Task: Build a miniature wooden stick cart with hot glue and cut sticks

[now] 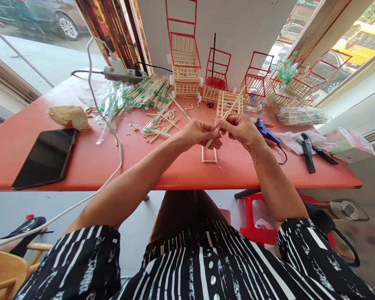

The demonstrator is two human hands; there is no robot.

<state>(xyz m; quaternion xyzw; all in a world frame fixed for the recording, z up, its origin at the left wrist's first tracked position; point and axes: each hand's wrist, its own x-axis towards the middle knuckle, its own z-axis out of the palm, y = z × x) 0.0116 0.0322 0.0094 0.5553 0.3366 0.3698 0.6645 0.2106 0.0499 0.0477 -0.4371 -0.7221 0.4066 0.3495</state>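
Observation:
Between both hands, over the table, I hold a few pale wooden chopsticks slanting up to the right. The fingers of my left hand are closed near their lower end. My right hand pinches them a little higher, its fingertips close to the left ones. Just below my hands, a small rectangular stick frame lies on the table, partly covered by the left fingers. Behind the right hand sits a slatted wooden panel. Loose cut sticks are scattered beyond my left hand.
A blue glue gun and black-handled cutters lie at right. Small stick-built carts with red frames stand behind. Wrapped chopsticks, a phone and a white cable are at left on the red table.

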